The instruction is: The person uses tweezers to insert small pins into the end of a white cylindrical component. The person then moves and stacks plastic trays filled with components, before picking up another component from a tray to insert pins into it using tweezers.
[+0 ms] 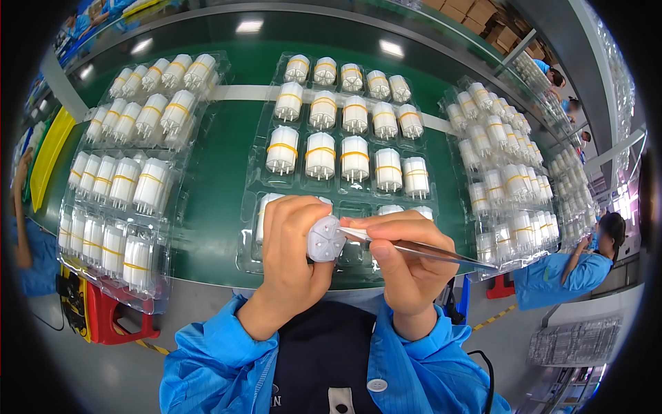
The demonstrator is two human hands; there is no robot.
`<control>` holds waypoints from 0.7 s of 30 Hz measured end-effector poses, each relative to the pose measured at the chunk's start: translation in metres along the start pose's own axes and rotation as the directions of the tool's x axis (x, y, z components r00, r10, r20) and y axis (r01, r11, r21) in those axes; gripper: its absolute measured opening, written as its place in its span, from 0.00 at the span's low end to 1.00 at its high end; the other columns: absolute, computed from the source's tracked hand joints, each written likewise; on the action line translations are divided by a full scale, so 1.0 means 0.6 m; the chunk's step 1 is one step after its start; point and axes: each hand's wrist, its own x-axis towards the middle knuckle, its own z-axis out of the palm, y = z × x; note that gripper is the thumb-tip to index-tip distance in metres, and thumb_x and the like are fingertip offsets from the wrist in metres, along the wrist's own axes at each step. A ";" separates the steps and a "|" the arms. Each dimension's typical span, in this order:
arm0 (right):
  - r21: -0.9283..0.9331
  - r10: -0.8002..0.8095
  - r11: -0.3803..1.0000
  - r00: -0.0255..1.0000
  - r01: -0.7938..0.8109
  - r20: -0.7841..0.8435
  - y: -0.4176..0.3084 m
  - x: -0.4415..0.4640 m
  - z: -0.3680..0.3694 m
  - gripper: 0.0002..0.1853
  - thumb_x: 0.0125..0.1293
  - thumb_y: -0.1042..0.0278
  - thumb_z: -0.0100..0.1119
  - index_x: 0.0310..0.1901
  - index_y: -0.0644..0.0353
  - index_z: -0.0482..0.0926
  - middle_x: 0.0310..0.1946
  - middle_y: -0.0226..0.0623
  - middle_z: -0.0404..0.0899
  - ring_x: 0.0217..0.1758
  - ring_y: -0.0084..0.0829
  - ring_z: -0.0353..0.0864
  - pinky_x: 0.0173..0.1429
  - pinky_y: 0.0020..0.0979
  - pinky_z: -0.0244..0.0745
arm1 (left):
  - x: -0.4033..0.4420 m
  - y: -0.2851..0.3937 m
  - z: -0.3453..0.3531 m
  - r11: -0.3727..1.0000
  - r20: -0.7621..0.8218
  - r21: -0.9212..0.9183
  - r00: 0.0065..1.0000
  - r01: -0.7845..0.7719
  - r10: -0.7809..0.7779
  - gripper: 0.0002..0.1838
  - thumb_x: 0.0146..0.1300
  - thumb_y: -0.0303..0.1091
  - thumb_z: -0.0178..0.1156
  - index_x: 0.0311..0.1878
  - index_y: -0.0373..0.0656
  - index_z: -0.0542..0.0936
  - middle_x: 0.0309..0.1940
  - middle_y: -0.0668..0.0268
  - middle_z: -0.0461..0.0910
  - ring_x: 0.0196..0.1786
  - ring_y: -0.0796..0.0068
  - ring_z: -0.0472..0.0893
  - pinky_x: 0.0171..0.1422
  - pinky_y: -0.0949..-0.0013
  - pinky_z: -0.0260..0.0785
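My left hand [288,241] is wrapped round a white cylindrical bundle [324,240]. Its pale end face, split into segments with small pins, is turned toward me. In my right hand [410,265] is a pair of metal tweezers [448,254], gripped between thumb and fingers. Their tip end reaches the right edge of the bundle's face, where a narrow white piece [354,234] shows by my fingertips; I cannot tell whether it is separate. Just beyond my hands lies a clear plastic tray [254,196] of similar bundles, each with a yellow band, pins downward.
More filled clear trays stand on the green bench [217,172], with bundles at the left [138,255] and right [520,183]. A metal rail [262,14] runs along the back. A red stool [117,321] is below left. Co-workers in blue [558,276] sit at the sides.
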 end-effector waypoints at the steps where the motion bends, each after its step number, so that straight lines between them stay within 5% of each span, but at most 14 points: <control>1: 0.000 -0.001 1.000 1.000 0.001 0.000 0.000 0.001 0.000 0.08 0.60 0.83 0.65 0.42 0.69 0.83 0.39 0.48 0.87 0.41 0.36 0.87 0.46 0.30 0.82 | 0.000 0.000 0.000 1.000 0.000 0.000 1.000 -0.001 0.001 0.30 0.44 0.15 0.64 0.55 0.36 0.72 0.46 0.51 0.76 0.46 0.49 0.75 0.51 0.54 0.69; 16: -0.117 -0.030 0.993 0.999 0.033 0.028 -0.005 0.012 0.001 0.08 0.58 0.84 0.67 0.40 0.67 0.84 0.36 0.46 0.87 0.38 0.36 0.88 0.41 0.29 0.82 | 0.000 -0.001 0.002 0.998 -0.018 0.056 0.999 -0.037 0.038 0.29 0.44 0.15 0.64 0.54 0.35 0.73 0.46 0.51 0.76 0.46 0.49 0.75 0.51 0.54 0.68; 21: -0.327 -0.076 0.935 0.978 0.137 0.192 -0.018 0.029 -0.002 0.10 0.55 0.83 0.69 0.40 0.67 0.84 0.35 0.46 0.86 0.35 0.38 0.88 0.38 0.30 0.82 | 0.002 -0.005 0.000 0.996 0.027 0.067 0.998 -0.053 0.052 0.28 0.45 0.15 0.64 0.54 0.35 0.73 0.45 0.51 0.76 0.45 0.49 0.75 0.50 0.55 0.69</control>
